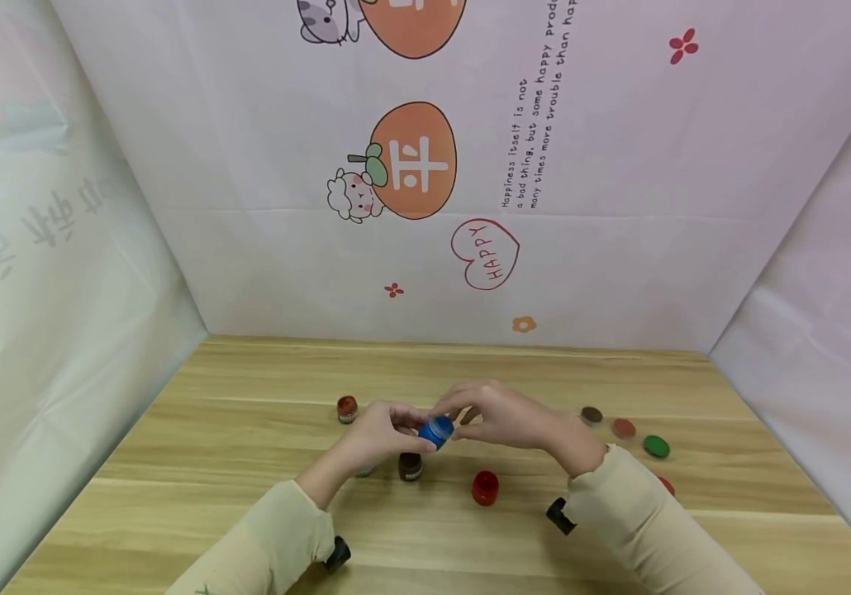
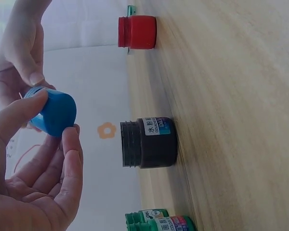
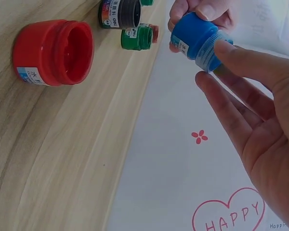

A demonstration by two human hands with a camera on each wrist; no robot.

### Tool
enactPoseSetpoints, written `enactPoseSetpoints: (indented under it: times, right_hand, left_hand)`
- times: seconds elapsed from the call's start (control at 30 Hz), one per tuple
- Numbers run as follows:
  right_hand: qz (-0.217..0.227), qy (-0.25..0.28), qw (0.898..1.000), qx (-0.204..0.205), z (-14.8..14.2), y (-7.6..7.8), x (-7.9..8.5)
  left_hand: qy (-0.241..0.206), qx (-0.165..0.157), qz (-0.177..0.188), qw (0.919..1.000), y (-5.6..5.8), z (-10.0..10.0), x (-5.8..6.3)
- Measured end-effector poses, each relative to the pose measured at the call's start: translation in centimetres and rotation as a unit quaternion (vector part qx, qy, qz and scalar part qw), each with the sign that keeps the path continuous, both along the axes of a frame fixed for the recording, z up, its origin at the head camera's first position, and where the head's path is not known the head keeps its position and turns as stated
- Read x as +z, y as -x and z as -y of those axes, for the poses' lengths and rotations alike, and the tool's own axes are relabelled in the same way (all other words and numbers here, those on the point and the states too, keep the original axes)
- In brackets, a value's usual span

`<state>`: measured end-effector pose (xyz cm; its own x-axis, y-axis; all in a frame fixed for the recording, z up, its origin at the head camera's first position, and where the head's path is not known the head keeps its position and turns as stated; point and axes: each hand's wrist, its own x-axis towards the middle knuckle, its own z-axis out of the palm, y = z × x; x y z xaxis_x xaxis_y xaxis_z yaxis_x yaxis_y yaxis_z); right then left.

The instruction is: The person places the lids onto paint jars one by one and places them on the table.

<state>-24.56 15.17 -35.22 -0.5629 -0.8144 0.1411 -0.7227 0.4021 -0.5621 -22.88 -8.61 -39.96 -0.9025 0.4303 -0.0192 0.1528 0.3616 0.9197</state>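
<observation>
A small blue paint jar [image 1: 436, 430] is held up tilted over the table between both hands. My left hand [image 1: 384, 430] grips its blue body between thumb and fingers. On the jar's clear ridged lid [image 3: 209, 55] lies the thumb of my right hand [image 1: 503, 413], with that hand's fingers around the lid's far side. Below the hands, an open black paint jar [image 2: 149, 143] stands on the table. Nearer the right arm is an open red paint jar [image 1: 485, 487]. Green paint jars [image 3: 137, 38] show past the black one, mostly hidden by the left hand in the head view.
A reddish-brown paint jar [image 1: 347, 409] stands at the left on the wooden table [image 1: 262, 372]. Right of the right hand lie a brown lid [image 1: 591, 416], a reddish lid [image 1: 624, 428], a green lid [image 1: 656, 446] and a red lid [image 1: 667, 486], partly behind the sleeve. White printed sheets [image 1: 619, 273] wall the table.
</observation>
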Motion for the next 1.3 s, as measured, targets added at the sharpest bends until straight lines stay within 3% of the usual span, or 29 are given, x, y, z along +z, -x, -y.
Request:
enactPoseSetpoints:
  times: [0.33, 0.63, 0.8, 1.0, 1.3]
  right_hand:
    - [-0.003, -0.018, 0.999, -0.028, -0.09, -0.11, 0.13]
    - [-0.002, 0.003, 1.0, 0.016, -0.13, 0.05, 0.07]
    - [0.003, -0.004, 1.0, -0.001, 0.01, -0.11, 0.24]
    - [-0.013, -0.022, 0.999, -0.025, 0.06, -0.29, 0.25]
    - [-0.043, -0.019, 0.999, -0.007, 0.03, -0.26, 0.52]
  left_hand:
    - [-0.013, -0.018, -0.007, 0.9997, 0.1, -0.15, -0.53]
    - [-0.019, -0.007, 0.003, 0.9998, 0.05, -0.45, -0.09]
    - [-0.019, -0.006, -0.003, 0.9998, -0.01, -0.45, -0.07]
    - [-0.027, -0.01, 0.006, 0.9996, -0.14, -0.58, -0.17]
    - [-0.043, 0.0, 0.027, 0.9987, -0.35, -0.85, -0.16]
